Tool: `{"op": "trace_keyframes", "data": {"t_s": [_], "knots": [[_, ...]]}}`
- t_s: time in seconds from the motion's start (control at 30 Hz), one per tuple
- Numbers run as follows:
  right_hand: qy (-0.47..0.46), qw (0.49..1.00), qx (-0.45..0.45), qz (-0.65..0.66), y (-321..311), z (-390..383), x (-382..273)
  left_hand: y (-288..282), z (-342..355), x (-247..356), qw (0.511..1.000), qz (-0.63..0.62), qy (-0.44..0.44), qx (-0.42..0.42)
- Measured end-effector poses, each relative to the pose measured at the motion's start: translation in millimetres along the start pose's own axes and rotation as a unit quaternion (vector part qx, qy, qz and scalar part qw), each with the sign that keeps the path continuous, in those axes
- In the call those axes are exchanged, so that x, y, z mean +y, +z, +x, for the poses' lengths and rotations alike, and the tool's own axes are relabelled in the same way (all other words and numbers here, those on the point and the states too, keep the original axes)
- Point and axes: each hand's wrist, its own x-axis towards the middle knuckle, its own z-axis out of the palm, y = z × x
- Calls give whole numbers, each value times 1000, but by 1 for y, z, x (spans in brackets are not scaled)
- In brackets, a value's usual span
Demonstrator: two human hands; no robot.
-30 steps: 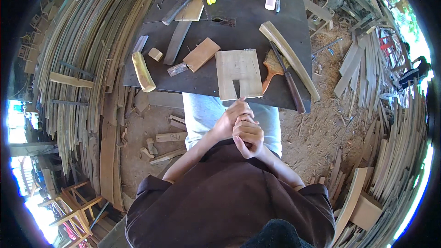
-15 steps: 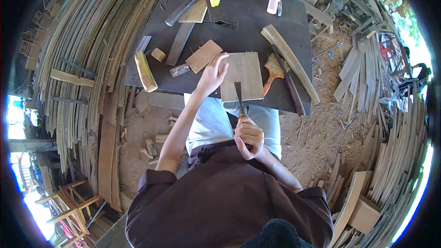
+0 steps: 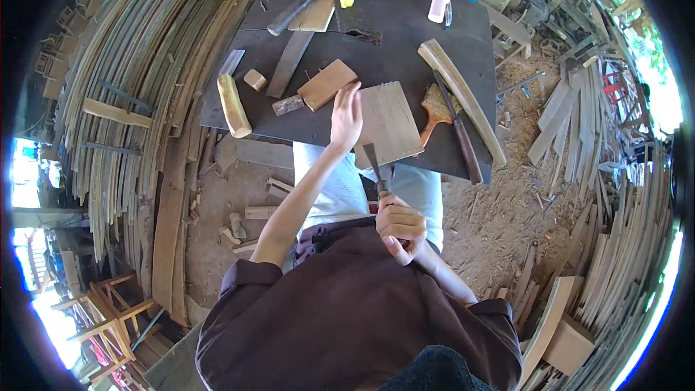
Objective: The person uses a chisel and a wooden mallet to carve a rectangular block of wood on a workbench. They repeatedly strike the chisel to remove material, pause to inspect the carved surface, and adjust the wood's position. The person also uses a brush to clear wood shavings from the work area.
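In the head view, a flat square wooden board (image 3: 391,119) lies slightly turned at the table's near edge. It carries faint marked lines and a row of small notches along its far edge. My left hand (image 3: 347,117) rests against the board's left edge, fingers stretched out and together, gripping nothing. Closer to my body, my right hand (image 3: 400,226) is wrapped round the handle of a chisel (image 3: 373,163). The blade points away from me, its tip over the board's near left part. Left of my left hand lies a brown wooden block (image 3: 327,85) with a short greyish piece (image 3: 288,106) at its end.
Right of the board lie an orange-handled brush (image 3: 434,112), a dark-handled long tool (image 3: 467,148) and a long wooden bar (image 3: 460,98). A curved yellowish wood piece (image 3: 233,107) sits on the dark table (image 3: 405,51) at left. A hammer (image 3: 308,7) lies farther back. Stacked planks (image 3: 137,87) flank the table.
The board has turned a little anticlockwise. My left hand has shifted right along its edge, its fingers closer together. My right hand has drawn the chisel slightly back toward me.
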Motion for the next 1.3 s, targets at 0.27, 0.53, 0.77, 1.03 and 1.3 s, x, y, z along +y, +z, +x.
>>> {"op": "trace_keyframes", "data": {"t_s": [0.27, 0.53, 0.77, 1.03, 1.3], "knots": [[42, 999, 16, -2, 10, -1, 7, -72, -62, 10, 993, 60, 61, -77], [28, 999, 1, -17, 15, 0, 2, -46, -134, 49, 981, -84, -174, -30], [-11, 999, -48, -13, 13, 4, 5, -41, -119, 16, 835, -404, -298, -224], [-19, 993, -115, 3, 12, -5, 13, -42, -116, 8, 801, -451, -302, -254], [-43, 987, -153, -38, 11, -17, 27, -41, -114, 11, 808, -435, -304, -254]]}}
